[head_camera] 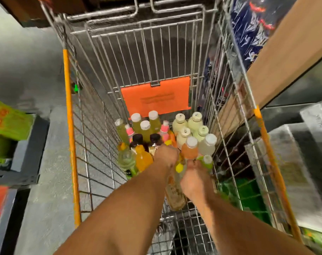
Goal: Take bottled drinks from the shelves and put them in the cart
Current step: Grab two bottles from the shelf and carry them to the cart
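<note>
Now | both hands' fingers hidden among bottles point(183, 137) | grip unclear | cart point(70, 126) near end bare

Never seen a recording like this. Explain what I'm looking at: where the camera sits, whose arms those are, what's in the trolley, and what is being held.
There is one picture, taken by a camera worn on a person's head, looking down. No machine is involved: the two bare arms belong to that person. They reach into a wire shopping cart with orange rails. On its floor stand many bottled drinks, among them yellow-green bottles with white caps and pale milky bottles. The left hand is down among the bottles; the right hand is beside a yellow-capped bottle. The frame is blurred, so what the fingers grip cannot be told.
</note>
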The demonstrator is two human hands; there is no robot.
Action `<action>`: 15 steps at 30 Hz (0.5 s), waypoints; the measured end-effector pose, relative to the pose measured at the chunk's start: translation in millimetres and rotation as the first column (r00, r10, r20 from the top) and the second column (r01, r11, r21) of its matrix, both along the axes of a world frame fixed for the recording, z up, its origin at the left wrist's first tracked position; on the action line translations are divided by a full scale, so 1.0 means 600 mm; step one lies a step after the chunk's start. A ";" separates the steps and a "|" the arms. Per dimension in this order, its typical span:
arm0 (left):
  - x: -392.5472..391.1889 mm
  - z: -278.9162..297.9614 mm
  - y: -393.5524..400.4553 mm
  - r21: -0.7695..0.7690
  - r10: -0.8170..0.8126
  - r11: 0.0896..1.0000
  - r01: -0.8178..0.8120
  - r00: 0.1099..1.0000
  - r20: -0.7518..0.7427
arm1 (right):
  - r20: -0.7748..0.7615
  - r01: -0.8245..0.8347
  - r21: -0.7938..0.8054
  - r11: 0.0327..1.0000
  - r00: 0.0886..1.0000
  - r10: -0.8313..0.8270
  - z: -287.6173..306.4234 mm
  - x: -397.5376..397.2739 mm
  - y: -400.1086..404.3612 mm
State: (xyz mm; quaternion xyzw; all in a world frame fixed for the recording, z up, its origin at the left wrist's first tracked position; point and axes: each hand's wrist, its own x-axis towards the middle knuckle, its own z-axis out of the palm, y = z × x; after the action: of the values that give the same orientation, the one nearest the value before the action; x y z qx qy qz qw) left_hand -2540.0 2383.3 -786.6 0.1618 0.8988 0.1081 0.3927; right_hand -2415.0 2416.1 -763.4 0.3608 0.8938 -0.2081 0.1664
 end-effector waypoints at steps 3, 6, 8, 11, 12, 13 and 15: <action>-0.003 0.006 0.006 -0.042 -0.045 0.998 0.044 0.999 -0.024 | 0.031 -0.026 0.065 0.998 0.999 0.024 -0.012 -0.011 0.003; -0.004 0.004 0.024 -0.009 -0.049 0.999 0.049 0.999 -0.004 | 0.077 -0.010 0.072 0.997 0.997 0.004 -0.023 -0.022 0.005; -0.006 -0.010 0.032 0.063 0.153 0.986 -0.153 0.988 0.002 | 0.090 -0.015 0.058 0.998 0.996 0.009 -0.027 -0.024 0.008; -0.004 -0.021 0.034 0.003 0.061 0.998 -0.061 0.994 -0.089 | 0.047 0.021 0.002 1.000 0.999 -0.022 -0.023 -0.022 0.015; -0.001 -0.019 0.033 -0.022 0.064 0.998 -0.066 0.995 -0.079 | 0.042 0.031 -0.004 0.999 0.999 -0.031 -0.021 -0.020 0.019; 0.001 -0.020 0.035 -0.012 0.081 0.997 -0.082 0.994 -0.073 | 0.041 0.039 -0.007 0.999 0.998 -0.039 -0.018 -0.020 0.022; 0.005 -0.016 0.039 -0.004 0.112 0.994 -0.113 0.993 -0.018 | 0.057 0.062 -0.018 0.998 0.996 -0.061 -0.016 -0.021 0.026</action>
State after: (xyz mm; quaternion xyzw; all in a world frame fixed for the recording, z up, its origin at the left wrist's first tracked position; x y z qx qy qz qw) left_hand -2537.0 2406.5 -795.9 0.1108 0.9103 0.1262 0.3783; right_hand -2427.7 2431.7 -773.0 0.3924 0.8750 -0.2117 0.1887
